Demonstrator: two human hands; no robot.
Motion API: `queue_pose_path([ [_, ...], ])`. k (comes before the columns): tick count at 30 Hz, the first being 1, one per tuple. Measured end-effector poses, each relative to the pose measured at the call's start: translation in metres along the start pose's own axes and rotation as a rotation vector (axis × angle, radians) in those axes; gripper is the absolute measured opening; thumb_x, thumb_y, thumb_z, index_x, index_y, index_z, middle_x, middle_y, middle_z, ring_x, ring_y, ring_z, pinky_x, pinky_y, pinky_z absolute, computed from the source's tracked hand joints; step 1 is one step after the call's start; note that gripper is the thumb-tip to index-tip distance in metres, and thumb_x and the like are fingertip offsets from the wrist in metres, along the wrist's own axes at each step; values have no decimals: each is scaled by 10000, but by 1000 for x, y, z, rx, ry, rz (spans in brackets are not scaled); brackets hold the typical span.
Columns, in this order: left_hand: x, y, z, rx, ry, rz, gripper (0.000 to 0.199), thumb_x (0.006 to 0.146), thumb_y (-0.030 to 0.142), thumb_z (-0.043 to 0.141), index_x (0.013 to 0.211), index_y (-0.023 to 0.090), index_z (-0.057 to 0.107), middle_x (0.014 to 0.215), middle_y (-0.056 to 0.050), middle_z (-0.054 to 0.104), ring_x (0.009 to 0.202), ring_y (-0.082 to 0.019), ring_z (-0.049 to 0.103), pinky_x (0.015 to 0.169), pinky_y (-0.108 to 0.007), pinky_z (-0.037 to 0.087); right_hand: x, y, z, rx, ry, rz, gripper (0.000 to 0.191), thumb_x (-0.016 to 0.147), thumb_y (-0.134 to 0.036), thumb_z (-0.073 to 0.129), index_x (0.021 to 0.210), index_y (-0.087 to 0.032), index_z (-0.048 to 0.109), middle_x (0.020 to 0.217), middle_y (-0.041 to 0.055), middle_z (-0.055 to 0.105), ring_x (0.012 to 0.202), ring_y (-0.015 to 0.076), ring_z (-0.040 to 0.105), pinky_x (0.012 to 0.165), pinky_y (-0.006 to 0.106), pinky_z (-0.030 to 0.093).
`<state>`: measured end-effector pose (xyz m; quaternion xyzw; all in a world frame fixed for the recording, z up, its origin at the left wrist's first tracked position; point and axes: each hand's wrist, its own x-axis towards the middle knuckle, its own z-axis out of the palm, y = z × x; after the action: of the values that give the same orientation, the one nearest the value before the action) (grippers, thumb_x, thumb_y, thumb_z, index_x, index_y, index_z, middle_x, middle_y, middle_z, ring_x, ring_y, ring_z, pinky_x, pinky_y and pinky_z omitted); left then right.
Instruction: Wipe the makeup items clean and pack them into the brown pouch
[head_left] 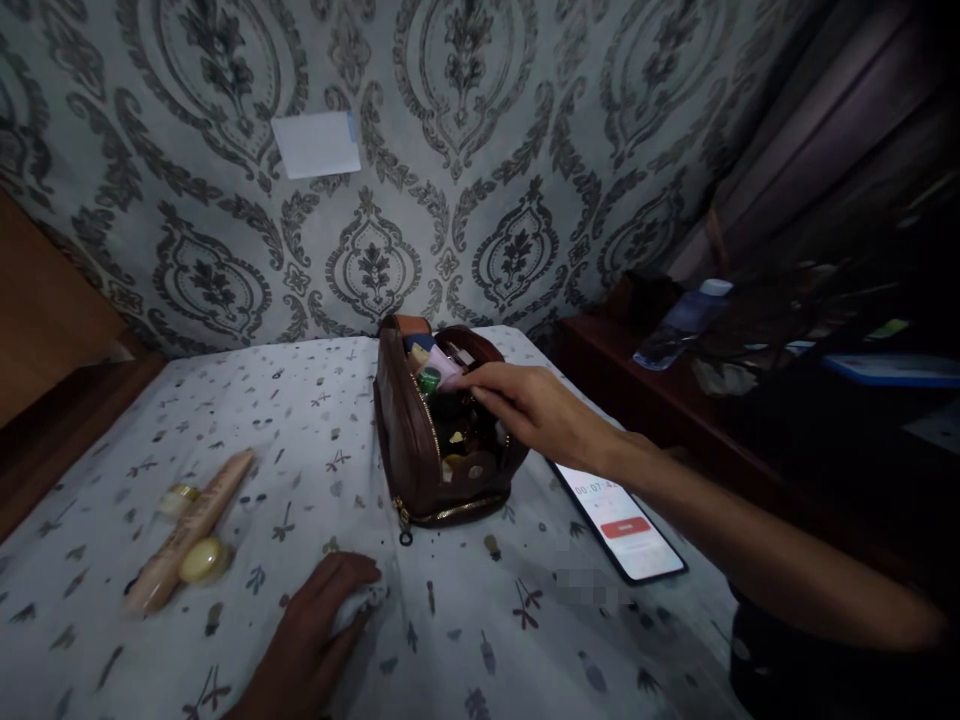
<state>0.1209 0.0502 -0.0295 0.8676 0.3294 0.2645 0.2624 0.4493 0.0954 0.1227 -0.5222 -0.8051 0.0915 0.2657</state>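
Observation:
A brown leather bag [401,430] stands unzipped on the patterned sheet, packed with small items. At its opening my right hand [517,395] pinches a pale pink item [444,368] between thumb and fingers. Beside that item, inside the bag, is a green-topped one [429,380]. My left hand [322,625] rests on the sheet in front of the bag, its fingers curled round a bunched whitish thing [360,603] that looks like gathered cloth. Off to the left lie a long peach tube [191,535], a round yellow-lidded jar [204,560] and another small jar [178,500].
A phone [626,530] with a lit timer screen lies under my right forearm. Right of the bed, a dark red surface [645,385] bears a clear bottle [684,322] and clutter. Patterned wall [465,150] behind, with a white card [316,145]; wooden furniture [52,320] at left.

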Motion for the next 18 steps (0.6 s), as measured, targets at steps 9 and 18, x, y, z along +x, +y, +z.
queue_pose_path([
  [9,2,13,-9,-86,138,-75,186,942,266,528,1080,227,646,1091,-87,723,1024,-212,695,880,-315,573,-38,-31,22,125,311,146,420,960,-387,470,586,-197,458,536,-38,414,508,103,391,507,240,312],
  [18,-8,20,-38,-67,234,-126,179,957,262,516,1089,197,620,1086,-101,686,1038,-211,648,909,-341,524,-64,-76,87,214,150,-119,446,970,-243,454,536,-214,354,494,-40,376,440,97,382,470,264,284],
])
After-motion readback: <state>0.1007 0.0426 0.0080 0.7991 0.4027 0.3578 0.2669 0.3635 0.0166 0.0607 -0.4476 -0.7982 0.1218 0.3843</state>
